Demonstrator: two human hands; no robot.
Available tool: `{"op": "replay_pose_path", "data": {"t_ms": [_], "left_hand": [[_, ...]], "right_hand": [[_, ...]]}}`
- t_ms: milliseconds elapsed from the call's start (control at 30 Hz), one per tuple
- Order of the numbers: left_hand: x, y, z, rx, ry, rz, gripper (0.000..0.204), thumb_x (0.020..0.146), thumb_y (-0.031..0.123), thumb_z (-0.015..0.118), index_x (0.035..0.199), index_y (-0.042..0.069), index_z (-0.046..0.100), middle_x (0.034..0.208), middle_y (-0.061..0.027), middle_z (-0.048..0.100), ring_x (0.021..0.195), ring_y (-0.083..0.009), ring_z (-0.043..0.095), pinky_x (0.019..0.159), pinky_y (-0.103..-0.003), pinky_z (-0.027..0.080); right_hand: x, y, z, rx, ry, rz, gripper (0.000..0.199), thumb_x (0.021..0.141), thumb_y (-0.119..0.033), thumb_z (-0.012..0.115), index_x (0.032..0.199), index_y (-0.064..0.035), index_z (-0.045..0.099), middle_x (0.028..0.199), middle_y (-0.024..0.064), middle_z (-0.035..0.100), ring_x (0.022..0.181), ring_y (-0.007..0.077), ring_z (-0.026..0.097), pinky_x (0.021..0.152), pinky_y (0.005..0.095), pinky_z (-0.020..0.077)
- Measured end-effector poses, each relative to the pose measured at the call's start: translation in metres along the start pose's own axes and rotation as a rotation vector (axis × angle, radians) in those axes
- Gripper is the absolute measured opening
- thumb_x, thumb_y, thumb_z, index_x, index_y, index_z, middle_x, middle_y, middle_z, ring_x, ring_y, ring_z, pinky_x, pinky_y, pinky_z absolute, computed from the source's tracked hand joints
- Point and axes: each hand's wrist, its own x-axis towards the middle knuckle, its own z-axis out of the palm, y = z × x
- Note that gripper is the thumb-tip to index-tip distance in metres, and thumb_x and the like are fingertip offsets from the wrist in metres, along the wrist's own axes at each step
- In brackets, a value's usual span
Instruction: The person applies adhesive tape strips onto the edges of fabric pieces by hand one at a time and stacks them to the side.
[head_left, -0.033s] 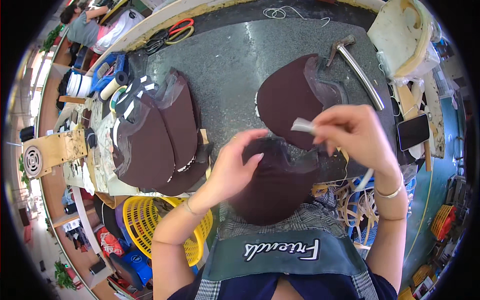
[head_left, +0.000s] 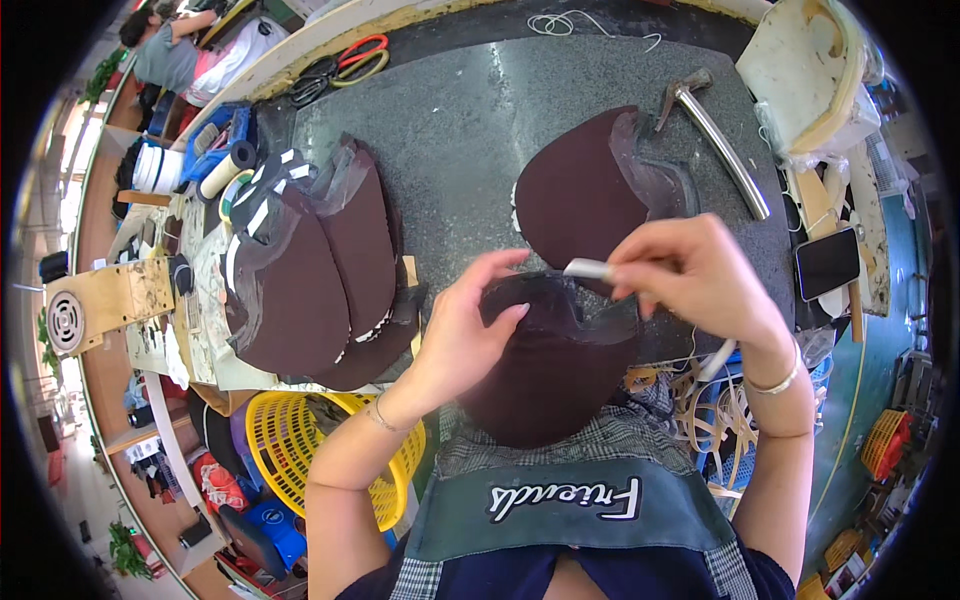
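A dark brown curved panel (head_left: 545, 390), like a shoe or bag piece with a blackish film-like edge, overlaps the table's near edge in front of my apron. My left hand (head_left: 475, 325) is at its left side, thumb over the black edge, fingers apart and curved beyond it. My right hand (head_left: 685, 270) pinches a narrow white strip (head_left: 588, 268), whose free end is over the panel's far edge; another white length (head_left: 717, 360) hangs below that hand. A similar brown panel (head_left: 580, 185) lies farther off. Several more brown panels (head_left: 290, 280) are stacked at the left.
A hammer (head_left: 720, 145) lies at the right of the dark worktop (head_left: 440, 150), near a phone (head_left: 827, 264). Red-handled scissors (head_left: 360, 58) are at the far left. A yellow basket (head_left: 290, 450) stands below the table's left edge. Another person (head_left: 175, 55) is at the far left.
My right hand has moved slightly left, bringing the white strip's end over the panel's far edge. My left index finger has lifted a little; the panel stays in place.
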Motion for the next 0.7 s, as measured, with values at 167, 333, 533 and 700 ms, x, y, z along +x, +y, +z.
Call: {"op": "replay_pose_path", "data": {"t_ms": [167,333,533,700], "left_hand": [[-0.009,-0.019,0.000,-0.070,0.025,-0.021,0.048,0.082,-0.011,0.070,0.127,0.000,0.057,0.111,-0.0051,0.065,0.098,-0.0083,0.063,0.086,-0.022,0.052],[-0.010,-0.006,-0.006,-0.350,-0.026,-0.105,0.042,0.086,-0.005,0.070,0.127,-0.001,0.061,0.109,-0.0075,0.070,0.093,-0.0080,0.065,0.083,-0.021,0.053],[-0.006,-0.020,-0.001,-0.265,0.131,0.067,0.031,0.090,-0.002,0.066,0.121,-0.001,0.065,0.102,-0.0061,0.071,0.091,-0.0054,0.063,0.080,-0.019,0.052],[-0.004,-0.021,-0.003,-0.120,0.128,0.057,0.028,0.089,-0.001,0.069,0.117,-0.001,0.067,0.099,-0.0061,0.071,0.090,-0.0070,0.064,0.080,-0.020,0.053]], "right_hand": [[0.034,0.009,0.034,-0.167,-0.182,-0.057,0.014,0.084,-0.008,0.067,0.085,0.0046,0.071,0.066,0.0117,0.069,0.057,0.0158,0.067,0.055,0.0289,0.0508],[0.049,0.009,0.047,-0.268,-0.171,-0.143,0.013,0.085,-0.007,0.068,0.082,0.0054,0.071,0.063,0.0110,0.067,0.055,0.0118,0.065,0.052,0.0255,0.0507],[0.034,0.013,0.028,-0.262,-0.026,0.047,0.022,0.089,-0.014,0.070,0.079,0.0058,0.071,0.062,0.0085,0.067,0.054,0.0095,0.064,0.050,0.0234,0.0506],[0.015,0.031,0.002,-0.371,0.074,0.220,0.025,0.086,-0.020,0.070,0.073,0.0023,0.071,0.059,0.0131,0.065,0.051,0.0172,0.066,0.053,0.0301,0.0510]]}}
